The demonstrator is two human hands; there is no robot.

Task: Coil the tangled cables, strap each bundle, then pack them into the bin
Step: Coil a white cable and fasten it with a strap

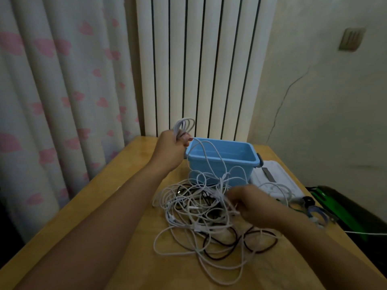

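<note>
Gripping a small coil (184, 127) of white cable in your left hand (171, 149), you are holding it up above the table (125, 237), just left of the blue bin's (222, 158) near-left corner. Your fingers are curling round the loops, which are standing up out of your fist in several narrow arcs. From that fist a white strand (207, 152) is trailing down across the bin's front wall and running into the tangle (205, 216) below.

You are facing a loose heap of thin white cables mixed with a few black ones, sprawling over the wooden tabletop directly in front of the bin and touching its base. Wide loops are spilling toward you, the black cable curving out on the right side.

Your right hand (249, 206) is sitting low at the right edge of the tangle, fingers bent in among the white strands; motion blur is hiding the grip, so you cannot tell from here whether it is pinching a strand or only touching it.

Sitting open, the bin is showing no coils inside. A white lid (278, 181) is lying flat just right of it, with straps (314, 210) bunching at the table's right edge, near your right wrist.
</note>
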